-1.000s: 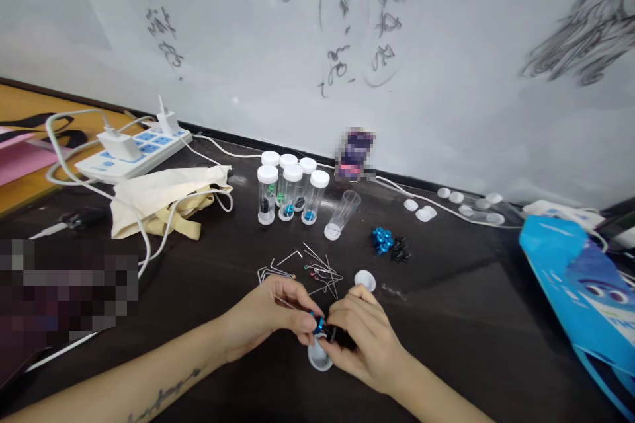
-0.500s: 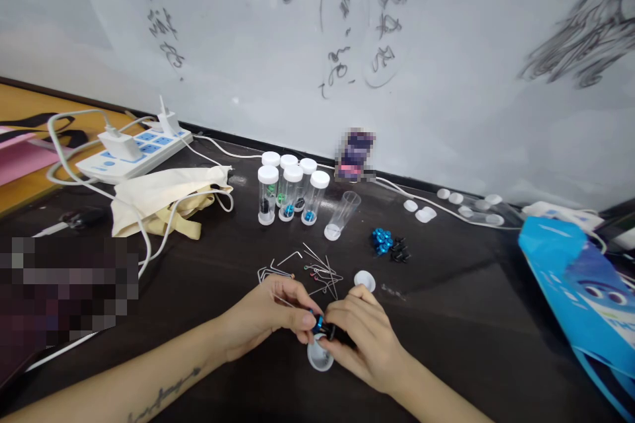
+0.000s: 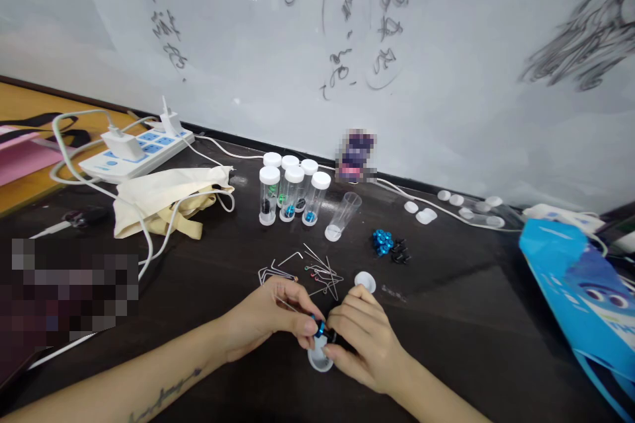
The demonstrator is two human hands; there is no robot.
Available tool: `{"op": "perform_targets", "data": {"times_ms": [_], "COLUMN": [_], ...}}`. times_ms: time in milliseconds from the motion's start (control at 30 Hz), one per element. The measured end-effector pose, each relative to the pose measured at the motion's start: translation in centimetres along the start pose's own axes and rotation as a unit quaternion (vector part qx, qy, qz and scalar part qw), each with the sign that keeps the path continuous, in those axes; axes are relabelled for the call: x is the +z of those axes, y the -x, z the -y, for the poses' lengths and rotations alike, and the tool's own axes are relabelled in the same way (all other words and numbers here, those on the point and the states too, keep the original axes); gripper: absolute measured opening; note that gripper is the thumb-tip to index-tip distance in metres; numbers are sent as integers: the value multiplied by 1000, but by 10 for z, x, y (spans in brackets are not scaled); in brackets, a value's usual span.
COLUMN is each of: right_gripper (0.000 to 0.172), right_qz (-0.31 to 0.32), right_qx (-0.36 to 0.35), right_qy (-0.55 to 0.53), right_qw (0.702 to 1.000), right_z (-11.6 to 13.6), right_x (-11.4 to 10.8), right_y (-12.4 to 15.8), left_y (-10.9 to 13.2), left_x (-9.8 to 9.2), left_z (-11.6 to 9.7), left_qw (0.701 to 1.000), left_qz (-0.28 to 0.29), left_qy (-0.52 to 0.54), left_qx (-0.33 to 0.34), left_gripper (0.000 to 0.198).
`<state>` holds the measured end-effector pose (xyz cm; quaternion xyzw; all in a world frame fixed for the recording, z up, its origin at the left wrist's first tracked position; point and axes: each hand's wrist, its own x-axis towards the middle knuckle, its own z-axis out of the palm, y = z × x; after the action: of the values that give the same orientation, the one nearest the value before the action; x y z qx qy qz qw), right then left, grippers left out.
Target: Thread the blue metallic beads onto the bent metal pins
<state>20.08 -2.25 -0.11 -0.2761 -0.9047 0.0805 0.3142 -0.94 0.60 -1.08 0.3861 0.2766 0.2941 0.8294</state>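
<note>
My left hand (image 3: 285,314) is closed, thumb and fingertips pinching a small shiny blue piece (image 3: 321,328). A thin metal rod (image 3: 286,304) runs across its fingers; its ends are hidden. From the right, my right hand (image 3: 364,337) grips a small black part (image 3: 330,336) that meets the blue piece. Their exact kinds are too small to make out. Just below both sits a small white cap-like dish (image 3: 320,358), partly covered by my fingers. Bent hex keys and thin metal pins (image 3: 322,272) lie just beyond my hands, and another white cap (image 3: 365,281) is beyond my right hand.
Several white-capped clear tubes (image 3: 269,195) stand behind, beside an uncapped tube (image 3: 343,217). Piles of blue pieces (image 3: 382,242) and black screws (image 3: 401,251) lie to the right. A power strip (image 3: 136,155) and cloth bag (image 3: 169,195) are left; a blue bag (image 3: 570,277) is right.
Both hands stay almost in place. The fingertips have shifted slightly around the blue piece and black part, so more of the blue piece shows. The view has moved a little.
</note>
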Motion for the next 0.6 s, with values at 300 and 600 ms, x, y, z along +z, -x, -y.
{"op": "perform_targets", "data": {"times_ms": [300,600], "right_gripper": [19,12], "right_qz": [-6,-15], "right_qx": [15,8], "right_qy": [15,21], "right_qw": [1000,1000], "right_z": [1,1], "right_x": [1,-2], "right_y": [-1,-1], "left_y": [0,-1], "left_x": [1,-2], "left_z": [-2,0], "left_qw": [1000,1000], "left_qz": [2,5], "left_qy": [10,16], "left_qx": [2,10], "left_gripper": [18,17]}}
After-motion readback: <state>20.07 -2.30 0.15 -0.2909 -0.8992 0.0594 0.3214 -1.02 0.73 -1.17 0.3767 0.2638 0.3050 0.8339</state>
